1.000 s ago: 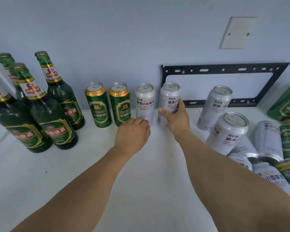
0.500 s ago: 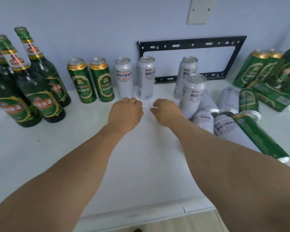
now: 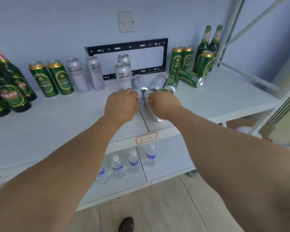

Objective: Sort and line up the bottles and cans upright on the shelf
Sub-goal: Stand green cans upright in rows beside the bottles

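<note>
Cans in hand: I have both hands down on the pile of fallen silver cans at mid-shelf. My left hand [image 3: 122, 104] curls over one lying silver can [image 3: 137, 94]; my right hand [image 3: 164, 104] closes round another silver can [image 3: 155, 117], whose end shows under the wrist.
Change: half a second ago both hands hung loosely curled above bare shelf with nothing in them; a second ago my right hand was at the fourth can of the row. Now I have swung right and reached the heap.
Meaning: I judge the placing step finished and a fresh two-can pick-up starting; each must be stood up and carried left.
Finished row: two green cans [image 3: 50, 77] and two silver cans [image 3: 85, 75] stand upright along the wall, with green bottles [image 3: 8, 87] grouped at the far left.
Still to sort: two upright silver cans [image 3: 123, 72] stand loose behind the heap; more silver and green cans [image 3: 191, 77] lie on their sides to the right; upright green cans and two bottles [image 3: 209, 42] stand at the right end.
Shelf: white shelf [image 3: 57, 121], seamed down the middle, a red-edged label [image 3: 146, 138] on its front lip.
Room: pale blue wall, black bracket [image 3: 127, 47], blank wall plate [image 3: 126, 21], water bottles [image 3: 133, 162] on the lower shelf, wooden floor.
</note>
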